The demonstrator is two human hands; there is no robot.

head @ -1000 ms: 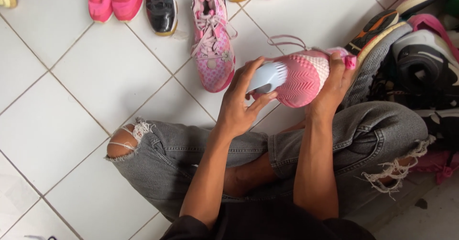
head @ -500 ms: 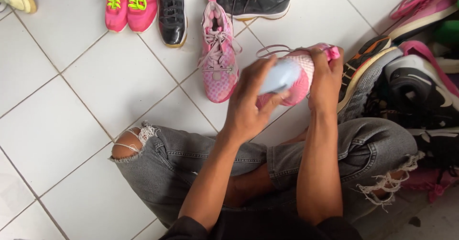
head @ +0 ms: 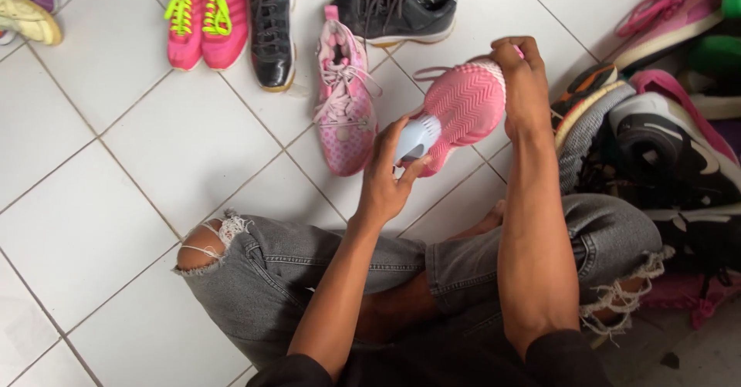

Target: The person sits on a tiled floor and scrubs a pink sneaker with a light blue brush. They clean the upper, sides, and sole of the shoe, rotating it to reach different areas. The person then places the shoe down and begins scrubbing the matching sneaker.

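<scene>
Pink sneaker point(head: 463, 105), ridged sole up, gripped by right hand point(head: 525, 78); left hand point(head: 386, 179) clasps pale brush point(head: 417, 138).

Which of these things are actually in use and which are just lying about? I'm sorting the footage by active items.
In use:
- pink shoe, sole up, held by the right hand
- pale blue brush, held against the sole by the left hand

Lying about:
- pink laced shoe on the tiles
- black sneaker
- neon pink pair
- shoe pile at right
</scene>
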